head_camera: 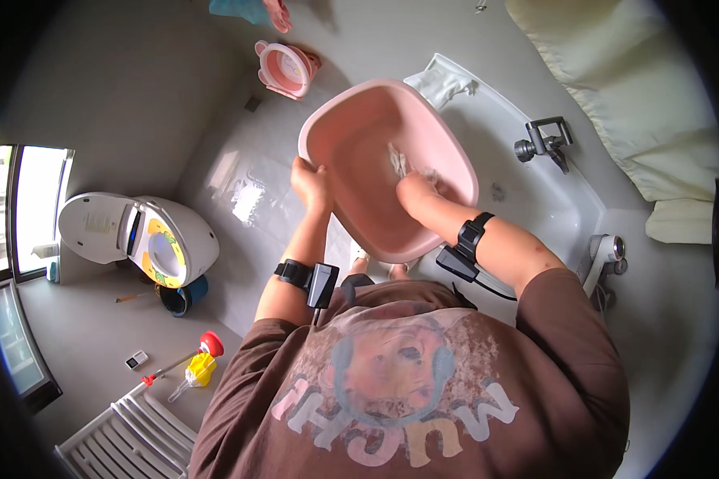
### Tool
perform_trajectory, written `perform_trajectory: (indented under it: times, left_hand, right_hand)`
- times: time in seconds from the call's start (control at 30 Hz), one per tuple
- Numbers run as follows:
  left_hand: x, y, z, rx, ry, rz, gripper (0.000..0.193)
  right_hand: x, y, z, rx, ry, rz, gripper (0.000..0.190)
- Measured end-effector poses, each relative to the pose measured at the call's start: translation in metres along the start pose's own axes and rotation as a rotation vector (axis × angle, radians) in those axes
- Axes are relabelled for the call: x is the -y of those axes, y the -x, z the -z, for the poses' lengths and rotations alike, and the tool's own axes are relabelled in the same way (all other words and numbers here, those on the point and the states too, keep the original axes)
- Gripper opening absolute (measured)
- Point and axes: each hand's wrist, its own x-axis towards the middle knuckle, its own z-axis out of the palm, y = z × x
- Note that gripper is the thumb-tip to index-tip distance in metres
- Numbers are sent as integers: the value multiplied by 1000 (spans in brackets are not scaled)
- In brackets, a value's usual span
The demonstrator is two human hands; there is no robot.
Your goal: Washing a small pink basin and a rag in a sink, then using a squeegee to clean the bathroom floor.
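Note:
A pink plastic basin [359, 209] is held tilted in front of me, its hollow facing up towards the camera. My left hand [311, 184] grips its left rim, thumb on the inner side. Inside the basin, my right hand [415, 187] is bent at the wrist against the right part of the wall, bunched around a white cloth [397, 158]. Bits of the cloth stick out on both sides of that hand; most of the fingers are hidden behind the wrist. Both forearms wear black straps with small devices.
A white bathtub [509, 203] lies to the right, with another white cloth [440, 84] over its far corner and a grey faucet [542, 143]. A small pink basin [287, 70] stands by the far wall. At left are a toilet [186, 239], a dark bucket [183, 297] and a red plunger [210, 343].

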Motion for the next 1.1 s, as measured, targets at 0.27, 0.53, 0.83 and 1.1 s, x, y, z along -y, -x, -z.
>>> perform_trajectory:
  times: [0.27,0.53,0.83,1.1]
  left_hand:
    - [6,-8,0,42,3,-6,21]
    - [7,-12,10,118,-26,-78,21]
    - [2,-9,17,201,-69,-78,23]
    - [4,-8,19,189,-40,-120,23]
  right_hand:
    - [-42,13,29,-33,-673,-22,26]
    - [-38,48,37,147,-2530,-115,13]
    - [-50,37,33,4,-2571,-103,12]
    - [-41,39,41,-46,-2213,-389,36]
